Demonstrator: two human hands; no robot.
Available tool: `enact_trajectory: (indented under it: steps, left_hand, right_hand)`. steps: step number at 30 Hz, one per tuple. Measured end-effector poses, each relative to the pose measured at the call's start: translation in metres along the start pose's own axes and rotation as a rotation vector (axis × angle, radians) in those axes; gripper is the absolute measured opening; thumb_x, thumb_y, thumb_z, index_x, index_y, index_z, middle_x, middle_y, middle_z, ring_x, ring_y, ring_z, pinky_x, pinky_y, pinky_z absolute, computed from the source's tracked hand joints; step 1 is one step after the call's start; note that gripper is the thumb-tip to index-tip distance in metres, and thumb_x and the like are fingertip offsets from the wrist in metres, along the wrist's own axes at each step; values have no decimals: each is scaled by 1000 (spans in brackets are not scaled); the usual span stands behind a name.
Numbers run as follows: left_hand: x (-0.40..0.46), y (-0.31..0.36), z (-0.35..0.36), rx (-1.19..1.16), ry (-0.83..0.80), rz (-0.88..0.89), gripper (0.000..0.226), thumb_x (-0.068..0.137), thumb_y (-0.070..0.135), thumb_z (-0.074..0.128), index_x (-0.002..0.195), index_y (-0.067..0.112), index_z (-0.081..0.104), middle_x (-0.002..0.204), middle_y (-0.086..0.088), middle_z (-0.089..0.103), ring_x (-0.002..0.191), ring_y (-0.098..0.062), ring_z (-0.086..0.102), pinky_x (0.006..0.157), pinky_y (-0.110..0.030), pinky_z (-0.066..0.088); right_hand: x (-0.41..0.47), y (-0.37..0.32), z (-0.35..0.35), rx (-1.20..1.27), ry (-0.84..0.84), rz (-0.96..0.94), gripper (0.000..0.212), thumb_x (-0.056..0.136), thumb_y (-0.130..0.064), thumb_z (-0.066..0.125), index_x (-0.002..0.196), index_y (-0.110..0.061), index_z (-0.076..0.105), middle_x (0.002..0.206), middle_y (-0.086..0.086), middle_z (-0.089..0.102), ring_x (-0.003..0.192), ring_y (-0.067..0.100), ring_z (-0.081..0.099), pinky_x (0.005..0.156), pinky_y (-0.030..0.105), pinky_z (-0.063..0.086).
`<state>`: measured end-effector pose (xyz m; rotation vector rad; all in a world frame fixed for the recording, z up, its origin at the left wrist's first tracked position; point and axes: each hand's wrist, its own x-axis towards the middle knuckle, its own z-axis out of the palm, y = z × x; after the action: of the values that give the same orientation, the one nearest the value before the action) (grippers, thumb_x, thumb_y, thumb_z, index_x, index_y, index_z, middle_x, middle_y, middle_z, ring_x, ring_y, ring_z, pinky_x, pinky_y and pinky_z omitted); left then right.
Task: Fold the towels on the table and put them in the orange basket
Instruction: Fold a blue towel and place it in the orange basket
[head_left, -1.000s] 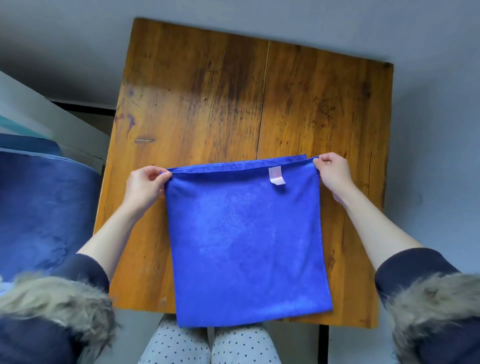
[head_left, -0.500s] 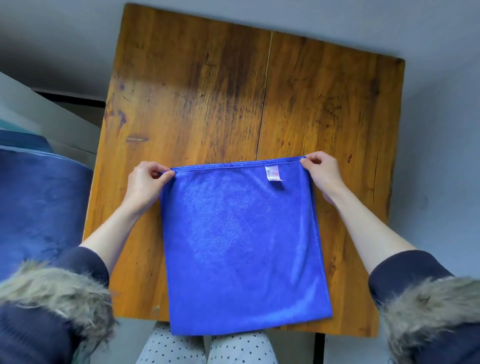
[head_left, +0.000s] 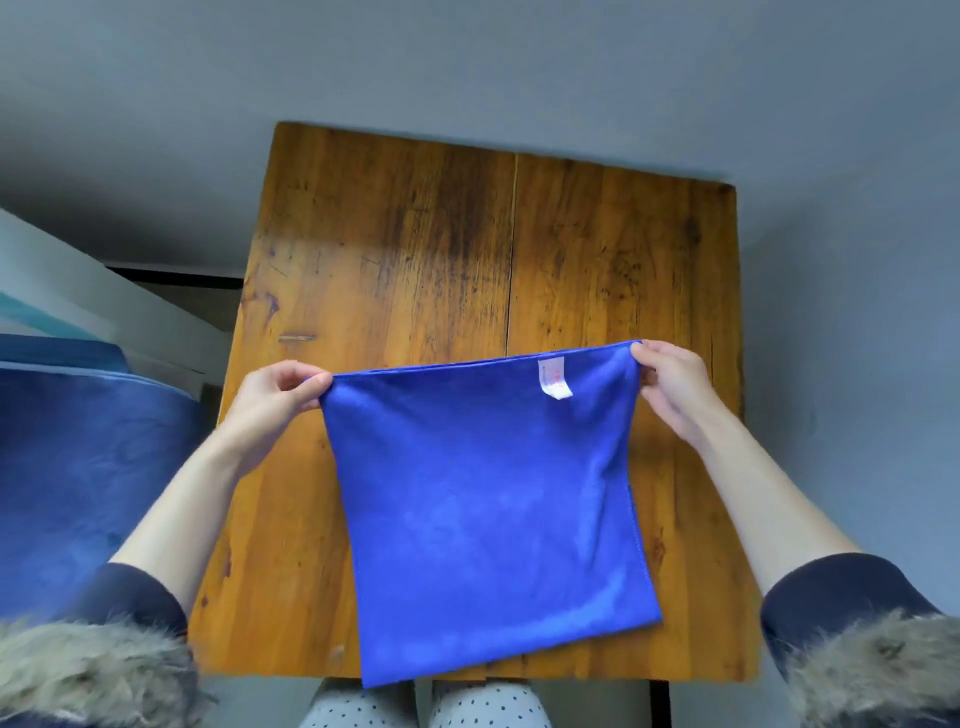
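Head view, both hands (head_left: 270, 397) (head_left: 670, 387) pinching towel (head_left: 488, 514)

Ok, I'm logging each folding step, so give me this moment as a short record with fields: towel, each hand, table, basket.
towel: blue towel, far corners held up, near end lying on the table and just past its near edge; white label near the far right corner
left hand: left hand pinches the far left corner
right hand: right hand pinches the far right corner
table: wooden table, seam down the middle
basket: no orange basket in view
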<state>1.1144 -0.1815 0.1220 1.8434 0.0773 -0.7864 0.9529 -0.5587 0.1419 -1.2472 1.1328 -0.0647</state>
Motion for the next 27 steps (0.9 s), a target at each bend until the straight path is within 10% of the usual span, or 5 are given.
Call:
enact_trajectory:
  steps: [27]
  left_hand:
    - [-130, 231, -89, -5, 231, 768, 8, 81, 12, 70, 80, 19, 70, 73, 19, 71, 69, 7, 63, 66, -3, 45]
  right_hand:
    - [-192, -196, -10, 150, 3, -723, 19, 88, 4, 55, 75, -11, 58, 76, 5, 61, 72, 12, 61, 68, 18, 56]
